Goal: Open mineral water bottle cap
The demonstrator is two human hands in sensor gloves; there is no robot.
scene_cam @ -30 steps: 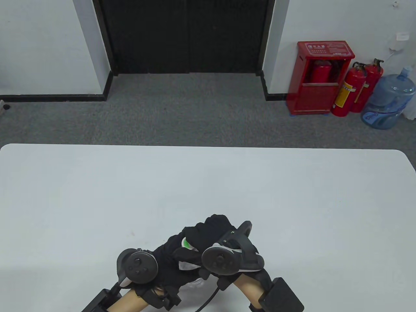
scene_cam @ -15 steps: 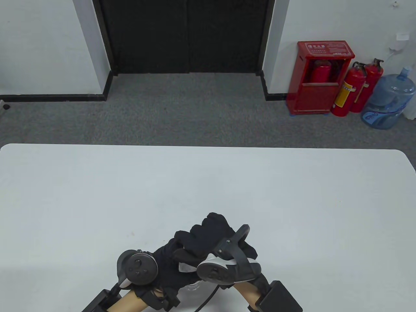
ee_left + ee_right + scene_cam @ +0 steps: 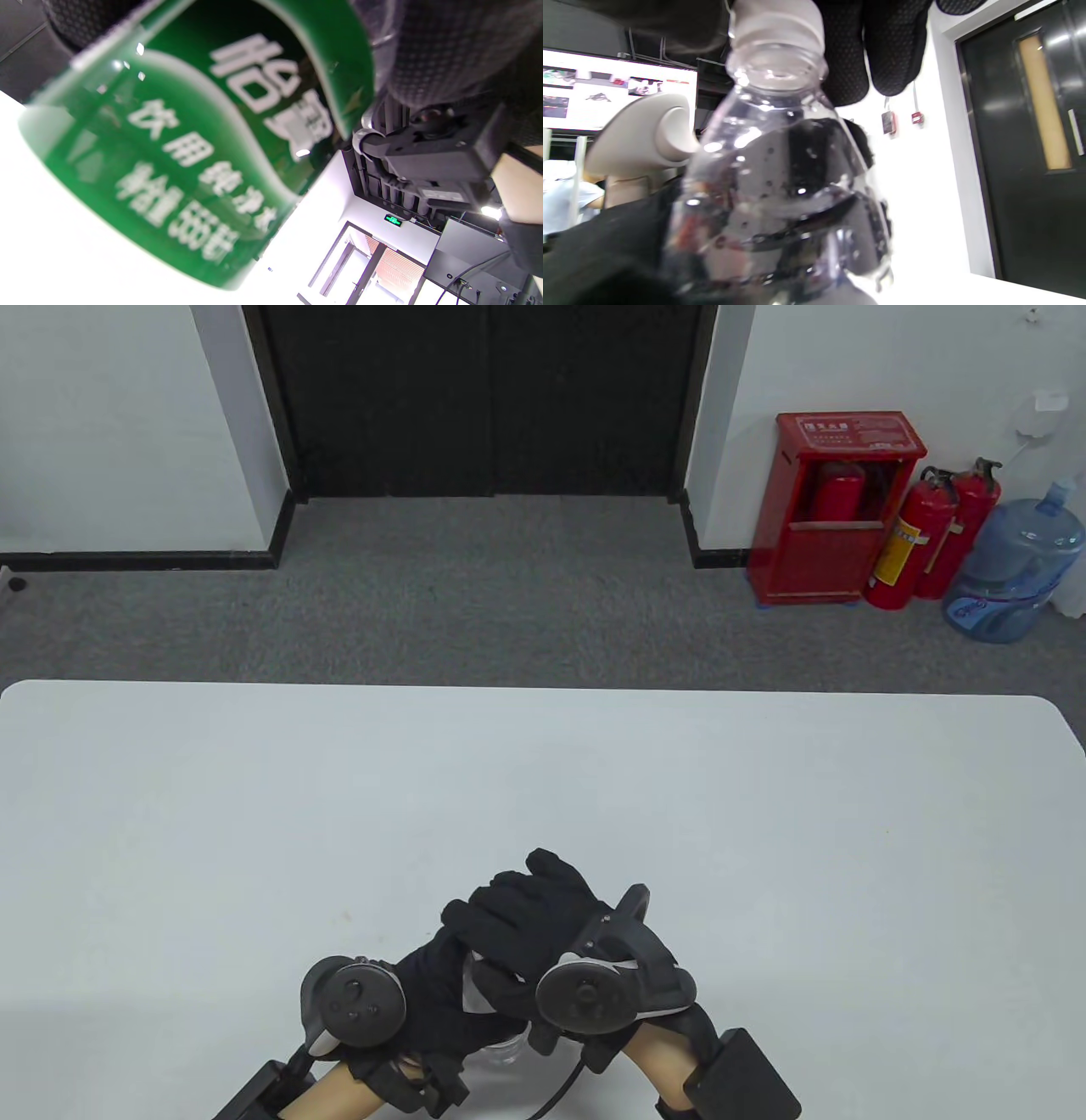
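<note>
A clear mineral water bottle (image 3: 780, 190) with a green label (image 3: 182, 144) stands near the table's front edge, mostly hidden under both hands in the table view; only a bit of its body (image 3: 507, 1048) shows there. My left hand (image 3: 433, 993) grips the bottle's body around the label. My right hand (image 3: 530, 912) lies over the top of the bottle, its fingers (image 3: 865, 46) closed around the white cap (image 3: 776, 21). The cap sits on the bottle's neck.
The white table (image 3: 543, 780) stretches away beyond the hands. On the floor beyond it stand a red extinguisher cabinet (image 3: 836, 504), two red extinguishers (image 3: 920, 538) and a blue water jug (image 3: 1014, 568).
My right hand has turned on the cap: its fingers have swung left and forward, covering the green spot seen a second ago. The left hand has kept its grip on the bottle.
</note>
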